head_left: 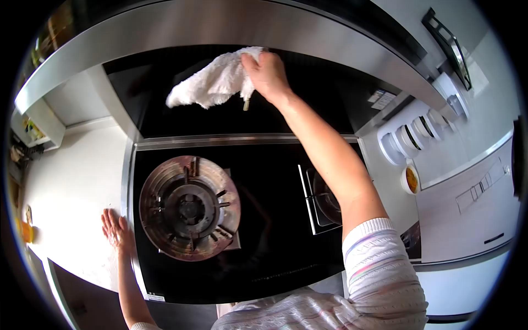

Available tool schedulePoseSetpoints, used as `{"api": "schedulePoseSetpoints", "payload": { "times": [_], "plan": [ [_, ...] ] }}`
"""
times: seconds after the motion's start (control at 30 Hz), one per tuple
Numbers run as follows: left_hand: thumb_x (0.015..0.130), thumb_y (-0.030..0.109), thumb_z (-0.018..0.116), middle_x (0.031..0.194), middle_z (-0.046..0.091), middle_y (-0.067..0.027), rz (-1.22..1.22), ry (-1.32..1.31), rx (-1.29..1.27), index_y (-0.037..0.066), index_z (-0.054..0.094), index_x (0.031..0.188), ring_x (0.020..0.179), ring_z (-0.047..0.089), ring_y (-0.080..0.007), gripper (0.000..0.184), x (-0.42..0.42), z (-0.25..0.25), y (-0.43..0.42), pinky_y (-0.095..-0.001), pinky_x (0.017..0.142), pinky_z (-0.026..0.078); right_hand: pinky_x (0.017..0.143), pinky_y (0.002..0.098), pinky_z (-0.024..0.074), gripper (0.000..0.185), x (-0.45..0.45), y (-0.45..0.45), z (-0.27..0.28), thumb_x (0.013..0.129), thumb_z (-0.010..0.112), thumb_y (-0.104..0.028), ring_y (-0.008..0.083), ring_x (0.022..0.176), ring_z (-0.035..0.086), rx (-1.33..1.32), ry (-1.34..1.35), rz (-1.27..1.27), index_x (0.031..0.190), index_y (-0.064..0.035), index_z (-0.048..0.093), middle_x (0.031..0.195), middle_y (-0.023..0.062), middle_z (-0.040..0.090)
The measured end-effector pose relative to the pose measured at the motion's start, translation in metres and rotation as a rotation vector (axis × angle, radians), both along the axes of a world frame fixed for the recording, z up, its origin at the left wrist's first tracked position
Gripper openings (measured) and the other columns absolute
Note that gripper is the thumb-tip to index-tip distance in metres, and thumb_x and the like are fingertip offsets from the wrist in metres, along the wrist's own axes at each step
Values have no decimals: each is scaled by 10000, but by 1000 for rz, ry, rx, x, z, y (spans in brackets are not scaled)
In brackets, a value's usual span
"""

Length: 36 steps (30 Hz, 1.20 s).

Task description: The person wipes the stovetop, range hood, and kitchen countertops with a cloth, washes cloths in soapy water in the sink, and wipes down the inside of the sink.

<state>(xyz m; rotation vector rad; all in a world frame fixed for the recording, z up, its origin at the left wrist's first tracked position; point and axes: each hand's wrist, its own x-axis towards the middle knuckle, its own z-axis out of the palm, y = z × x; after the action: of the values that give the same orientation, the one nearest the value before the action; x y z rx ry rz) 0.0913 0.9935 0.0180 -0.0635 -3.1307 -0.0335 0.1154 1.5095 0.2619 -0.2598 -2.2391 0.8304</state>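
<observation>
The right hand [267, 74] has a narrow grip, thumb and fingers closed on one end of a white cloth [212, 82]; the rest of the cloth spreads out to the left over the black panel [322, 88] behind the stove [269, 220], with a small tag [246, 104] hanging from its lower edge. Whether the cloth presses on the panel cannot be told. A steel band [220, 27] curves across just beyond the hand. The right forearm [324, 154] reaches over the stove and partly hides the right burner [325, 192], whose square frame shows beside the arm. The left burner [190, 208], a wide stained ring with dark prongs, stands in the open on the near side of the cloth, well apart from it. To its left, past the stove's metal edge, the left hand [115, 230] is open and palm down, holding nothing, on the pale tabletop [77, 176]. An orange item [25, 231] sits at the tabletop's far left. Right of the stove are a bowl [410, 180] of something orange-yellow and a row of round containers [404, 140], with a black rack [450, 49] on the wall beyond.
</observation>
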Motion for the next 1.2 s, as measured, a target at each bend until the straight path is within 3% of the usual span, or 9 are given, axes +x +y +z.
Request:
{"api": "schedulePoseSetpoints", "payload": {
  "times": [0.03, 0.13, 0.3, 0.4, 0.5, 0.93, 1.07, 1.13, 1.2],
  "plan": [
    [935, 391, 322, 1473, 213, -89, -3, -3, -18, 72, 279, 1392, 1373, 137, -259, 559, -1, 1, 0, -434, 1096, 100, 625, 322, 474, 322, 23, 12, 11, 862, 563, -288, 200, 647, 613, -15, -71, -10, 827, 27, 619, 723, 132, 645],
    [936, 373, 324, 1468, 226, -99, -27, 35, -44, 69, 282, 1391, 1368, 154, -271, 549, -6, -10, -9, -436, 1095, 108, 648, 269, 471, 265, 71, 103, -11, 884, 564, -255, 107, 706, 587, -71, 86, -84, 938, -8, 642, 804, 50, 657],
    [934, 351, 349, 1441, 286, -104, -81, 165, -17, 75, 335, 1367, 1341, 216, -295, 514, -8, -22, -15, -433, 1079, 154, 812, 269, 431, 306, 186, 252, -7, 875, 577, -242, 117, 901, 567, -363, 73, -347, 1070, -7, 593, 1003, 69, 629],
    [939, 364, 305, 1458, 244, -108, -38, 70, -37, 56, 286, 1388, 1354, 182, -287, 544, -3, -5, -3, -424, 1092, 129, 808, 291, 450, 287, 240, 308, 19, 850, 558, -172, 170, 925, 566, -230, -46, -682, 1068, 16, 571, 1035, 90, 611],
    [937, 361, 309, 1457, 243, -118, -39, 66, -35, 50, 284, 1386, 1351, 189, -295, 546, -1, -2, 0, -430, 1088, 136, 811, 297, 448, 291, 262, 344, 32, 852, 555, -176, 173, 932, 562, -228, -103, -787, 1074, 12, 567, 1044, 91, 606],
    [935, 394, 288, 1460, 232, -135, -54, 117, -19, 45, 289, 1386, 1361, 166, -302, 570, -6, -22, -14, -443, 1086, 128, 826, 322, 440, 309, 224, 411, 23, 858, 542, -194, 188, 964, 547, -400, -103, -772, 1100, -2, 549, 1079, 92, 584],
    [942, 340, 284, 1483, 186, -87, 46, 27, -73, 68, 237, 1409, 1377, 122, -261, 543, 2, -1, 8, -449, 1098, 104, 830, 330, 437, 314, 203, 390, 26, 860, 538, -200, 193, 974, 542, -523, 19, -668, 1108, -7, 544, 1090, 92, 577],
    [945, 321, 291, 1486, 175, -84, 26, 66, -78, 74, 233, 1412, 1380, 113, -254, 532, 0, -11, 1, -448, 1100, 100, 833, 334, 436, 317, 178, 363, 27, 861, 537, -203, 195, 979, 539, -571, 84, -552, 1112, -9, 542, 1096, 92, 574],
    [946, 309, 298, 1489, 163, -85, 78, -36, -97, 69, 224, 1413, 1382, 102, -251, 531, 4, 12, 17, -441, 1104, 95, 835, 338, 435, 319, 141, 319, 28, 862, 535, -206, 197, 984, 537, -600, 123, -409, 1116, -11, 539, 1101, 93, 571]
  ]
}}
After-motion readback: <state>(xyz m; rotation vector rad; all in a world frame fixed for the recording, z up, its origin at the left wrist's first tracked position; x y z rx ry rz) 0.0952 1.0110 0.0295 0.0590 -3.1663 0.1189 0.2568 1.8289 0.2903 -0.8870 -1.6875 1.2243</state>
